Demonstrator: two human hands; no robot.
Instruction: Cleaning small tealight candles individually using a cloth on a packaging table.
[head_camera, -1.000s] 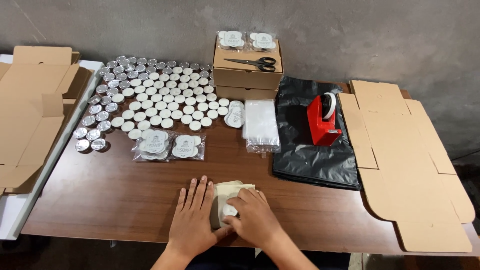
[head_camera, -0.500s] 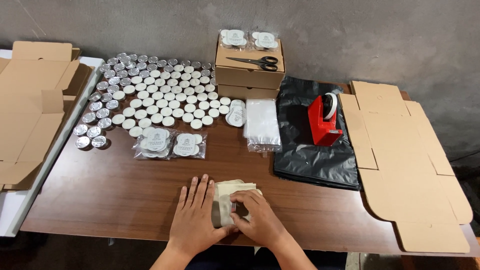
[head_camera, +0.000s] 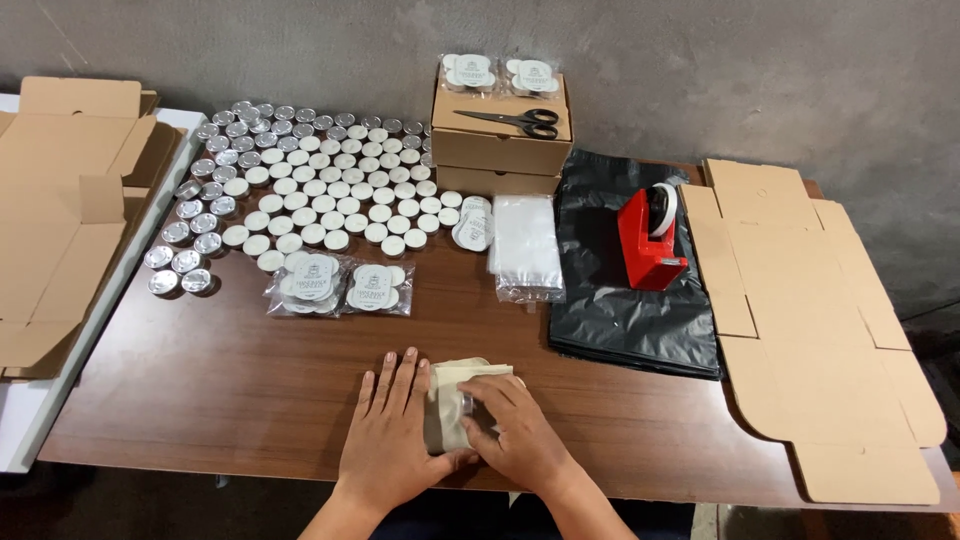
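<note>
Pressing down: both hands work a small cream packet (head_camera: 452, 400) at the near edge of the table (head_camera: 200, 400).
Left hand (head_camera: 392, 435): flat, fingers spread, palm down beside the packet; it grips nothing and seems to steady the wrap.
Right hand (head_camera: 515, 435): curled over the packet's right side, fingers bent onto a small round thing under them, apparently pinning a fold.
Tins (head_camera: 320, 190): rows of small round tins fill the far left, laid out within reach.
Bagged sets (head_camera: 340, 285): two clear packs lie just in front of the rows.
Clear bags (head_camera: 525, 240): a stack sits beside the black sheet (head_camera: 620, 300).
Tape dispenser (head_camera: 650, 240): red, upright on the black sheet.
Scissors (head_camera: 515, 120): resting on the stacked boxes (head_camera: 500, 150).
Flat cartons (head_camera: 800, 300): unfolded at both ends of the table.
</note>
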